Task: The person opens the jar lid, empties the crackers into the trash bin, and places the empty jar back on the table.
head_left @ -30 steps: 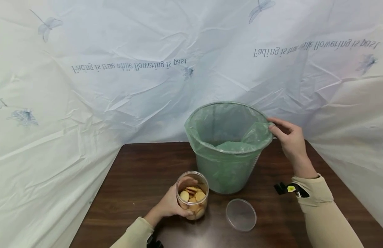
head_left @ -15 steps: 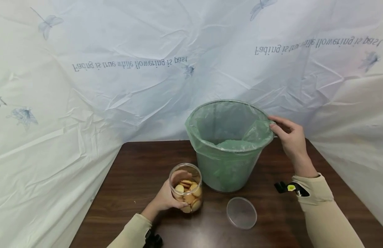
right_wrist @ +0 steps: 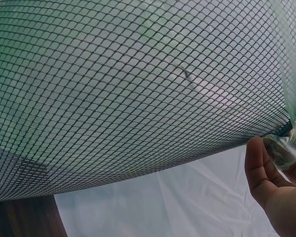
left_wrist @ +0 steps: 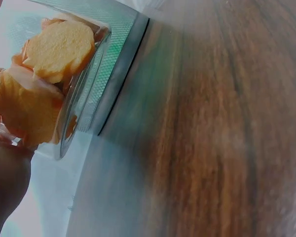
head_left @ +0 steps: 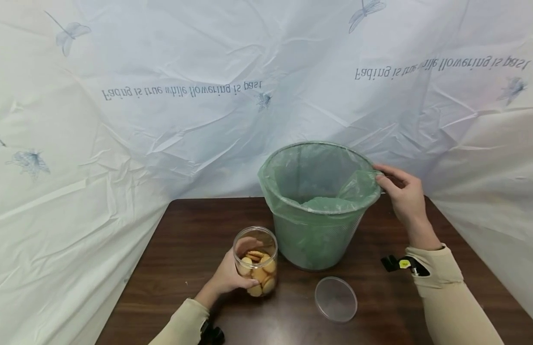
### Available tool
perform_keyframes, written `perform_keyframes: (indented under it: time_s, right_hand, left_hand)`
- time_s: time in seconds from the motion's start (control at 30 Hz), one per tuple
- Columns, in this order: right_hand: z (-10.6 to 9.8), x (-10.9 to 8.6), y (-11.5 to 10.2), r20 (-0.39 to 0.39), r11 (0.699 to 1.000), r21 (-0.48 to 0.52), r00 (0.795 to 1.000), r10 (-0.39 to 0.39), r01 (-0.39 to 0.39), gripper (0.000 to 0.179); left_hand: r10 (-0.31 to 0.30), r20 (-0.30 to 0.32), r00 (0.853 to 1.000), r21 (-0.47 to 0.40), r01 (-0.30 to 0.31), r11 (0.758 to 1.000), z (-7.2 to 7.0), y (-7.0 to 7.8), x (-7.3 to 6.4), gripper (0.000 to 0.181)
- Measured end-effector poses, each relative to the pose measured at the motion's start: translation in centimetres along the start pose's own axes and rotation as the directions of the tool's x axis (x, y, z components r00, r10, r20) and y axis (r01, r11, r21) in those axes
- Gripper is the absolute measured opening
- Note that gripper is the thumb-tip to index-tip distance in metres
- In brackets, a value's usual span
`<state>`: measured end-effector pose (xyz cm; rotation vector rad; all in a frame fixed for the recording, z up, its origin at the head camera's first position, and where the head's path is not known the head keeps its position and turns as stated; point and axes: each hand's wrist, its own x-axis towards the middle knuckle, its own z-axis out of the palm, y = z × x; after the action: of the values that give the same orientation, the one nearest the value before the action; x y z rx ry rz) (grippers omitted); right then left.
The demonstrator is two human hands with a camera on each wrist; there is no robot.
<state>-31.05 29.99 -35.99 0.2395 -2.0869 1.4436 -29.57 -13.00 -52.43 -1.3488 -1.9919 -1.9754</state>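
My left hand (head_left: 227, 274) grips a clear plastic jar (head_left: 272, 268) from its left side, the thumb across the near wall. The jar has no lid on, and round golden crackers (head_left: 258, 274) fill its lower part. The left wrist view shows the crackers (left_wrist: 61, 51) close up through the clear wall. My right hand (head_left: 407, 199) is at the right rim of a wire mesh wastebasket (head_left: 313, 244). Between thumb and fingers it pinches the edge of the green bin liner (head_left: 288, 208), which folds over the rim. In the right wrist view that hand (right_wrist: 281, 190) holds bunched liner.
A round clear lid (head_left: 336, 299) lies on the dark wooden table (head_left: 197, 230), in front of the wastebasket and right of the jar. Behind and at both sides hangs a white printed sheet (head_left: 184, 124). The wastebasket stands near the table's back edge.
My left hand has shifted the jar a little left and away from me, and the jar leans less toward the wastebasket. The right hand keeps its place at the rim.
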Motion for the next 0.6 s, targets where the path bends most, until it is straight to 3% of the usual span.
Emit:
perform_keyframes:
  time_s: [0.23,0.47,0.6]
  right_hand:
    - [0.0,0.0,-0.1,-0.018,1.000,-0.003,1.000,-0.013,0.013,0.032]
    - [0.1,0.0,-0.1,-0.026,1.000,-0.005,0.999,-0.027,0.027,0.031]
    - [0.1,0.0,0.0,-0.026,1.000,-0.014,0.999,-0.026,0.026,0.031]
  left_hand:
    - [0.034,-0.016,0.999,-0.045,-0.035,0.998,-0.8,-0.1,0.0,0.092]
    - [0.068,-0.049,0.996,-0.024,-0.070,0.997,-2.2,0.2,0.4,0.090]
    - [0.057,-0.062,0.996,-0.020,-0.058,0.998,-2.6,0.3,0.6,0.091]
